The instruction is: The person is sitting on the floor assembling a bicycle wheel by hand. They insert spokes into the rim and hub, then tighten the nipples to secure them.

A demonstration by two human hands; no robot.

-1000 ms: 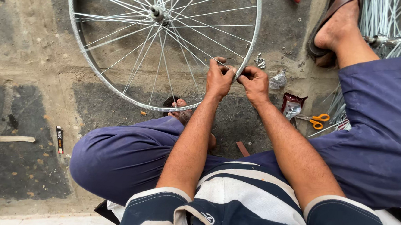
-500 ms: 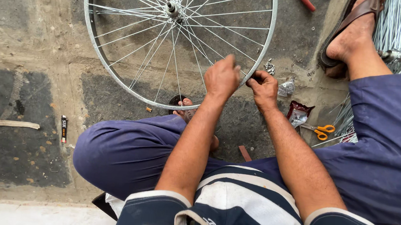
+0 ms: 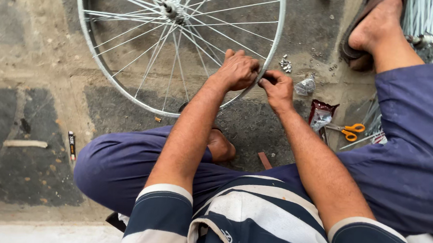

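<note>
On the floor [image 3: 39, 75], the left hand [image 3: 237, 70] clamps the wheel rim [image 3: 276, 45] steady; the right hand [image 3: 277, 87] has its grip pinching something small at the rim.

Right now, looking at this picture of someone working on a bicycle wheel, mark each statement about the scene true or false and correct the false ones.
1. Both hands meet at the wheel rim. True: the left hand and right hand touch it side by side.
2. The scissors have blue handles. False: the handles are orange.
3. The wheel has a tyre fitted. False: the rim is bare metal, with the spokes showing.
4. The person sits on the ground with the left leg folded. True.
5. The scissors lie to the left of the wheel. False: they lie to its right, by a dark red packet.
</note>
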